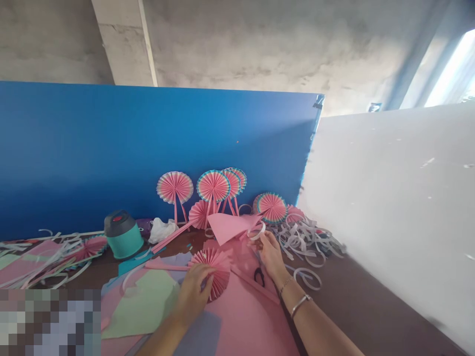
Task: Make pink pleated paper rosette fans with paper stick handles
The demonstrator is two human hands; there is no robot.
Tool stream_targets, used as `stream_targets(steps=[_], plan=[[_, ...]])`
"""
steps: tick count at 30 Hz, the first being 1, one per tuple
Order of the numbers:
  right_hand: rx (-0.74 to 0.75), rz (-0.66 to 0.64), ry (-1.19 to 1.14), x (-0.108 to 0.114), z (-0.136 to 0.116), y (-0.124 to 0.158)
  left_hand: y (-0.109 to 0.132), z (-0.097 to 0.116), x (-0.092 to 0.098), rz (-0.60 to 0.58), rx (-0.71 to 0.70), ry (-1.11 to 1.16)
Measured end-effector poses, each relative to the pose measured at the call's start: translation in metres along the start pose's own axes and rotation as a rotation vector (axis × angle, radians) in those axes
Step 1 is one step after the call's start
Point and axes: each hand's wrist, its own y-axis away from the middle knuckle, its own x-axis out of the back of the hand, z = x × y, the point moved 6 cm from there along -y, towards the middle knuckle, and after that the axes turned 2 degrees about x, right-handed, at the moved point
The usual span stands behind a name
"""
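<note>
A pleated pink paper fan lies on the paper sheets at the middle of the table, with pink handle strips reaching out to both sides. My left hand rests on its left part, thumb and fingers bent around the fan's edge. Beyond and to the right, my right hand pinches a curled white strip beside a folded pink sheet. Black scissor handles show just left of my right wrist.
Finished fans stand against the blue panel. White paper strips pile up at right, near a white wall. A teal and grey container stands at left. Green paper lies in front.
</note>
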Motion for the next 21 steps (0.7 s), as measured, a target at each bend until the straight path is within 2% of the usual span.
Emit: stream_targets(steps=[2,5,9,12,14,18,21], plan=[[-0.038,0.032,-0.15,0.003,0.004,-0.002,-0.001,0.002,0.002,0.016,-0.017,-0.005],[0.006,0.141,-0.249,0.012,0.004,-0.004,-0.002,0.005,0.004,0.027,-0.027,-0.02],[0.146,0.316,-0.235,0.025,-0.007,-0.001,-0.003,0.007,0.006,0.005,-0.012,-0.022],[0.159,0.393,-0.167,0.027,-0.014,0.004,-0.002,0.006,0.006,-0.002,0.001,-0.016],[0.122,0.358,-0.141,0.023,-0.018,0.007,-0.001,0.005,0.006,0.009,0.004,0.0],[0.036,0.143,-0.152,0.002,-0.021,0.012,-0.004,0.003,0.005,0.021,0.049,0.053],[0.025,0.038,-0.168,-0.01,-0.021,0.016,-0.014,0.01,0.0,-0.035,0.086,0.082]])
